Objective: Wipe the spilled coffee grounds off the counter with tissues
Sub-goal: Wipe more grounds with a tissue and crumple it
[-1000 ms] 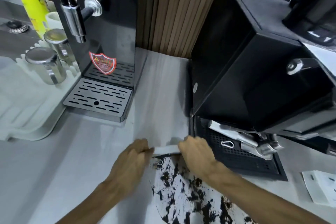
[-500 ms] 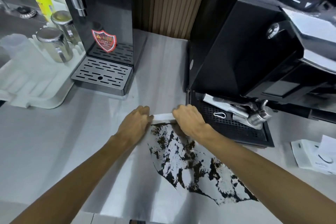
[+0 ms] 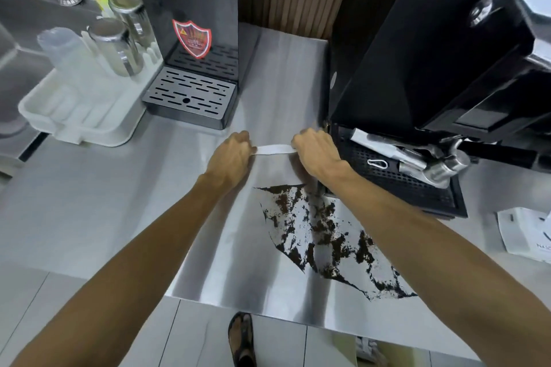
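Nearest to the viewer, short of the coffee grounds (image 3: 325, 235), a sandalled foot (image 3: 242, 337) stands on the floor below the counter (image 3: 119, 202) edge. The grounds lie as a dark, ragged patch on the steel. It runs from the near right edge up toward the black drip tray (image 3: 387, 188), with nothing wiped into a heap yet.

Just beyond the grounds, both arms reach over the patch. The left hand (image 3: 231, 158) and right hand (image 3: 316, 152) each pinch one end of a folded tissue (image 3: 274, 149) with curled fingers, so it is stretched taut into a narrow white strip between them. That hold probably gives one long straight edge to set down behind the spill and drag the grounds back toward the near edge in a single pass. Whether the strip touches the steel cannot be told.

Right of the grounds, a white packet (image 3: 524, 235) lies on the counter, likely the tissue supply. Beyond them on the right, a portafilter (image 3: 432, 164) rests on the drip tray under the black machine (image 3: 417, 53). Beyond them on the left stand a water dispenser (image 3: 190, 9) and a white rack (image 3: 74, 110).

Half a second earlier the hands were right at the far edge of the grounds. Now a bare band of steel separates them from it, and the tissue is still held the same way. The view has also tipped down, bringing the floor into sight.
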{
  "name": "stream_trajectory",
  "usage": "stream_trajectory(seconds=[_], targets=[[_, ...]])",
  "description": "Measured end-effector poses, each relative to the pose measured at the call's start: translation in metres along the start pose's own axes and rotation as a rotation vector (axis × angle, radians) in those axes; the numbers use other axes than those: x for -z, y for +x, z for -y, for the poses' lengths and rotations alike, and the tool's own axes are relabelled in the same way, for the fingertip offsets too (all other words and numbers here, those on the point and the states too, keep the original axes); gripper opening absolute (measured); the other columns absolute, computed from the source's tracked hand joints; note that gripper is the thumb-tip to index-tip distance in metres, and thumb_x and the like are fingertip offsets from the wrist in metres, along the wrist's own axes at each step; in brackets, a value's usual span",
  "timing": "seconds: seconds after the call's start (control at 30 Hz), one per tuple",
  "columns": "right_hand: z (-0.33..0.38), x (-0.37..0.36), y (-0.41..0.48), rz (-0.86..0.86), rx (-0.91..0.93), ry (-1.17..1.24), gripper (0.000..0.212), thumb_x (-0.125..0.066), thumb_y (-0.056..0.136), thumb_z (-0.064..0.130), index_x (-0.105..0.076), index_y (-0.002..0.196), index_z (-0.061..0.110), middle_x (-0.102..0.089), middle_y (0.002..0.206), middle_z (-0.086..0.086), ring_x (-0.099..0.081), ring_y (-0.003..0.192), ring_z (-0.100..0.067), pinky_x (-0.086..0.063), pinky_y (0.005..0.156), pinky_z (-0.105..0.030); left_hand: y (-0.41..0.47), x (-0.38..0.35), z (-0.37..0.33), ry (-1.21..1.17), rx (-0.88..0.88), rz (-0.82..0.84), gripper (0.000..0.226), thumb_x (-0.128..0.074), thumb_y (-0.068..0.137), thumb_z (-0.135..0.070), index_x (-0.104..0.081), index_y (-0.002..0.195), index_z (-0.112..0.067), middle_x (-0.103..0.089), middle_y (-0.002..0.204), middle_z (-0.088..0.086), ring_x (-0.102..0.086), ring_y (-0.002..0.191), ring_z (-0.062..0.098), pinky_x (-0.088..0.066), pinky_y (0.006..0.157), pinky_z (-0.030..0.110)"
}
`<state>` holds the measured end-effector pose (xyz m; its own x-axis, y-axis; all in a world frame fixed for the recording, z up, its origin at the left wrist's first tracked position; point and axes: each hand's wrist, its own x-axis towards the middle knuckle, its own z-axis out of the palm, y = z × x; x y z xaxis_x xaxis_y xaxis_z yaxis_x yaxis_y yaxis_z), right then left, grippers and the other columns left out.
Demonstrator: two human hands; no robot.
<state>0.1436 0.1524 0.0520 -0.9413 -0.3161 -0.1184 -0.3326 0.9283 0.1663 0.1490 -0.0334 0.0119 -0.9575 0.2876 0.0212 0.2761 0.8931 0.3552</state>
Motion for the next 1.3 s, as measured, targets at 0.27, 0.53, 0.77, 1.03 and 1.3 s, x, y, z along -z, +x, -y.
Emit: stream_trajectory(seconds=[0.27,0.53,0.77,1.03,1.3], targets=[[0.006,-0.013,-0.058,0.002,0.132,0.023,0.018,-0.055,0.086,-0.008,-0.067,0.089,0.006,-0.062,0.083,-0.009,-0.064,0.073,-0.031,-0.050,0.062,-0.038,-0.076,-0.008,-0.009,-0.054,-0.121,0.022,0.023,-0.052,0.095,-0.012,-0.072,0.104,-0.005,-0.058,0.093,0.011,-0.060,0.084,0.028,-0.045,0.067,0.032],[0.000,0.001,-0.016,-0.035,0.016,0.037,0.026,-0.050,0.084,-0.012,-0.067,0.096,0.004,-0.058,0.087,-0.014,-0.058,0.076,-0.033,-0.045,0.064,-0.038,-0.015,-0.002,0.006,0.001,-0.012,-0.020,0.028,-0.052,0.096,-0.010,-0.066,0.120,-0.005,-0.055,0.106,0.012,-0.053,0.077,0.020,-0.048,0.075,0.029],[0.005,-0.014,-0.056,-0.022,0.122,0.029,0.016,-0.060,0.084,-0.008,-0.069,0.089,0.004,-0.062,0.082,-0.010,-0.064,0.069,-0.030,-0.054,0.063,-0.036,-0.066,-0.014,-0.008,-0.067,0.000,0.034,0.017,-0.051,0.097,-0.011,-0.064,0.103,-0.002,-0.059,0.104,0.017,-0.058,0.095,0.033,-0.048,0.081,0.041],[-0.004,-0.003,-0.031,-0.086,0.095,0.108,0.023,-0.055,0.087,-0.007,-0.071,0.100,0.004,-0.064,0.089,-0.013,-0.061,0.073,-0.031,-0.055,0.071,-0.041,-0.044,0.003,0.003,-0.017,-0.050,-0.045,0.029,-0.054,0.095,-0.009,-0.067,0.120,-0.003,-0.055,0.104,0.013,-0.057,0.079,0.022,-0.053,0.076,0.031],[-0.001,-0.015,-0.054,-0.041,0.266,0.017,0.020,-0.060,0.089,-0.003,-0.073,0.100,0.008,-0.061,0.087,-0.008,-0.064,0.071,-0.026,-0.057,0.068,-0.035,-0.091,-0.010,-0.016,-0.015,0.087,0.020,0.019,-0.050,0.097,-0.007,-0.064,0.110,-0.005,-0.057,0.112,0.017,-0.053,0.103,0.034,-0.047,0.086,0.044]])
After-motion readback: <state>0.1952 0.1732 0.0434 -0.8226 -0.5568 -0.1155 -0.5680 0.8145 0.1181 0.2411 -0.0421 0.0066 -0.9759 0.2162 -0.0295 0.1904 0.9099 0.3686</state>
